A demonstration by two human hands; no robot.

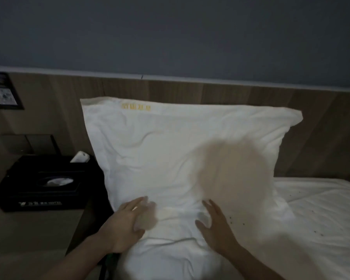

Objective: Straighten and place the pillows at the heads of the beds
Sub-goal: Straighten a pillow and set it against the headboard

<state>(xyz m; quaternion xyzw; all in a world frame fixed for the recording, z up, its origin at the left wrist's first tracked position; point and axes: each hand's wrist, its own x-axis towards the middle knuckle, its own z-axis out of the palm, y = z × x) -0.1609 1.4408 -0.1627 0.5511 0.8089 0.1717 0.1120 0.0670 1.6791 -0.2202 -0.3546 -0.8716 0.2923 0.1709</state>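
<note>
While flat, hands [125, 225] on pillow [170, 150].

black tissue box [40, 183] on nightstand [34, 229], wooden headboard panel [190, 91], grey wall [170, 33]

I can make out very little lettering from here, and none of it well enough to read. The white fabric pillow [170, 154] leaning on the wooden headboard carries a short row of yellow embroidered characters [136, 107] near its top hem, too blurred for me to tell which they are. The black rectangular tissue box [36, 190] beside the bed has a small pale logo and a line of print [40, 203] on its front face, also unreadable. A dark framed notice [4, 96] on the wall panel at the far left shows a light card with marks I cannot decipher.
</note>
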